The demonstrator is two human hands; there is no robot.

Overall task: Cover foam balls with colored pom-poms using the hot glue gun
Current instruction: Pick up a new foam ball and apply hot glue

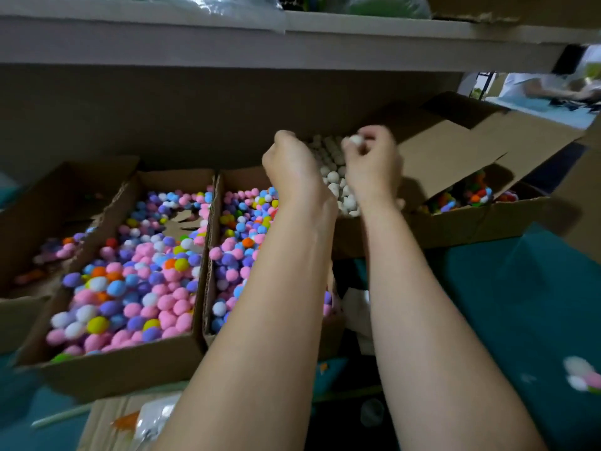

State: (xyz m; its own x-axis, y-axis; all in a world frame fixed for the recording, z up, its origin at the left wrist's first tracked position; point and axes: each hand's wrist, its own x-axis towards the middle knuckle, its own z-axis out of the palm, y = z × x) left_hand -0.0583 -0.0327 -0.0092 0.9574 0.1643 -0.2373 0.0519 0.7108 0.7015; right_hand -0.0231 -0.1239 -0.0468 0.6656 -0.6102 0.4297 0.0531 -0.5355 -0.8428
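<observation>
Both arms reach forward over a cardboard box (448, 157) heaped with white foam balls (335, 177). My right hand (374, 164) pinches one white foam ball (355, 140) at its fingertips above the heap. My left hand (292, 164) hangs beside it with fingers curled down into the box; what they hold is hidden. Two open boxes of colored pom-poms lie to the left: a large one (130, 281) and a middle one (240, 236) partly under my left forearm. No glue gun is in view.
A grey shelf (227, 43) overhangs the boxes. A box of bright mixed pom-poms (468, 193) sits at right under a raised flap. Teal cloth (520, 304) covers the table at right, with a pom-pom covered ball (585, 379) at the edge. Another person sits far right.
</observation>
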